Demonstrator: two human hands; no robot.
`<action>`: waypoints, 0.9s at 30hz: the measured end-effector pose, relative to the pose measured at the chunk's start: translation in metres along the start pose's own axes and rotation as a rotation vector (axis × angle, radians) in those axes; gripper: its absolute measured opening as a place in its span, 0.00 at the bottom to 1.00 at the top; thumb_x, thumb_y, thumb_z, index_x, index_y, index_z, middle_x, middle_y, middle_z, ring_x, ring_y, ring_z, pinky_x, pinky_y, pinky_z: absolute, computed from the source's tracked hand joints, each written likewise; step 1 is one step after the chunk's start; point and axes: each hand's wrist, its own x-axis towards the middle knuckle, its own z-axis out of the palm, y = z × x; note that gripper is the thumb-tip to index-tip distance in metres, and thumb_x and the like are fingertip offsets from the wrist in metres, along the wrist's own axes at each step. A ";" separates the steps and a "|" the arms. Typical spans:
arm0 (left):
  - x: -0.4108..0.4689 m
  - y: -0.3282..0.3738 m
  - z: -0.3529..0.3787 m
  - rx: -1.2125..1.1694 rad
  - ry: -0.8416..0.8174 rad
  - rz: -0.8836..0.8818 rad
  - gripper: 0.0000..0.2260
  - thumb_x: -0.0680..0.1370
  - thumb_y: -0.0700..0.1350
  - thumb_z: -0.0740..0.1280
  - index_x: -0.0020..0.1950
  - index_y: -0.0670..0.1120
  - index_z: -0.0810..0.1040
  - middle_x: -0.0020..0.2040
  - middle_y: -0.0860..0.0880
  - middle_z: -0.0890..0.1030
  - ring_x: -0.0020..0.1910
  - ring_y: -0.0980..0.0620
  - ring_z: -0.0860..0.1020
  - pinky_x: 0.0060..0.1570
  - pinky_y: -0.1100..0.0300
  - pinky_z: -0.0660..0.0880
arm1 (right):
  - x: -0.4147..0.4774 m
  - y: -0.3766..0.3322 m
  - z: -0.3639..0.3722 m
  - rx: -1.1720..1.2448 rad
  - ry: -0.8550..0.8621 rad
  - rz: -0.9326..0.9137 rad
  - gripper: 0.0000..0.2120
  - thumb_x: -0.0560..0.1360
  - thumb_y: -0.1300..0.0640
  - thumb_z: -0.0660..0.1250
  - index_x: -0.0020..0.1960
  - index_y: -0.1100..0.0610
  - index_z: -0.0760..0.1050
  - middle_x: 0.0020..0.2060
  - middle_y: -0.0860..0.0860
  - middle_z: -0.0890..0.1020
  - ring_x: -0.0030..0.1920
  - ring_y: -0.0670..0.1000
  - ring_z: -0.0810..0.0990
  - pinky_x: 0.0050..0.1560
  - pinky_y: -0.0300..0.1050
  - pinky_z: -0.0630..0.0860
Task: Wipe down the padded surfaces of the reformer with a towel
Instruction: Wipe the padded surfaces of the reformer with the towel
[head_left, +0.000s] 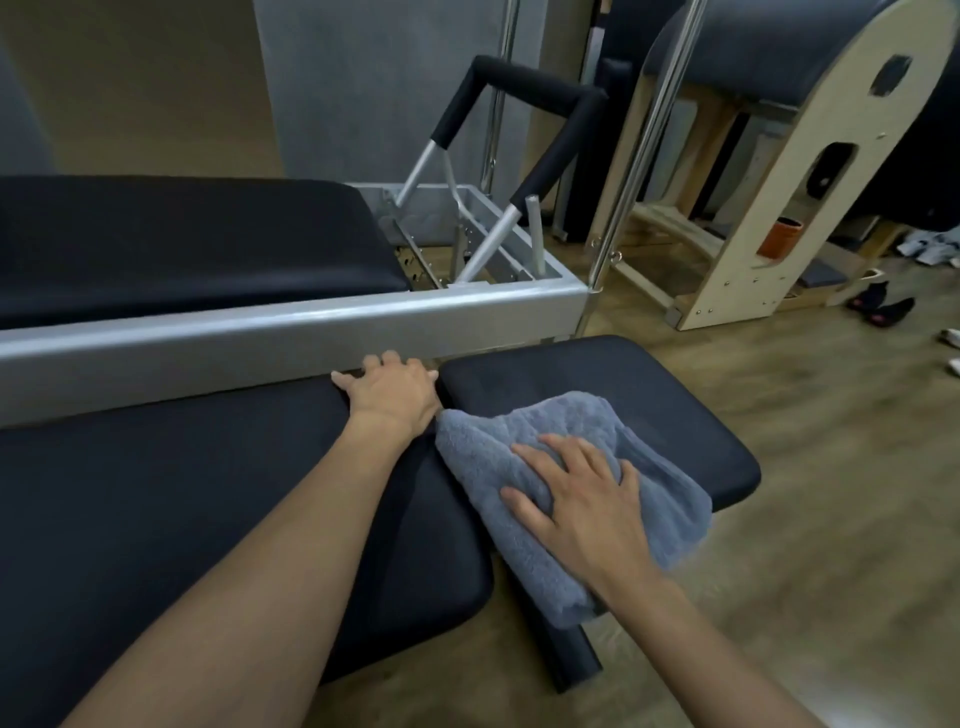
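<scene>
Here the right hand (582, 499), fingers spread flat, presses the grey towel (483, 467) onto the near left edge of the small pad (649, 384), the cloth draping off it. The left hand (392, 397), fingers splayed, rests on the far right corner of the large pad (156, 519), beside the silver rail (260, 332).

Towel (566, 483) lies on right pad (675, 415), beside left pad (182, 493).
</scene>
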 end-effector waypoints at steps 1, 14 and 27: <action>0.002 -0.001 0.003 0.001 0.036 0.004 0.22 0.84 0.52 0.47 0.68 0.42 0.71 0.67 0.39 0.69 0.68 0.37 0.64 0.66 0.28 0.56 | 0.010 0.001 0.002 0.002 0.005 0.012 0.30 0.74 0.29 0.44 0.72 0.37 0.64 0.72 0.43 0.67 0.73 0.49 0.62 0.67 0.65 0.59; 0.015 -0.008 0.022 0.044 0.183 -0.003 0.21 0.83 0.51 0.50 0.60 0.42 0.78 0.61 0.41 0.75 0.62 0.37 0.71 0.64 0.32 0.63 | 0.182 -0.007 0.028 0.063 -0.022 -0.011 0.24 0.78 0.35 0.50 0.68 0.45 0.70 0.65 0.52 0.74 0.66 0.58 0.68 0.62 0.68 0.61; -0.003 0.076 0.020 -0.082 0.116 0.121 0.17 0.82 0.51 0.51 0.63 0.45 0.74 0.64 0.42 0.74 0.65 0.40 0.70 0.68 0.36 0.59 | -0.021 0.099 -0.011 0.052 0.043 0.029 0.29 0.76 0.30 0.44 0.71 0.38 0.67 0.72 0.42 0.68 0.73 0.48 0.63 0.69 0.61 0.57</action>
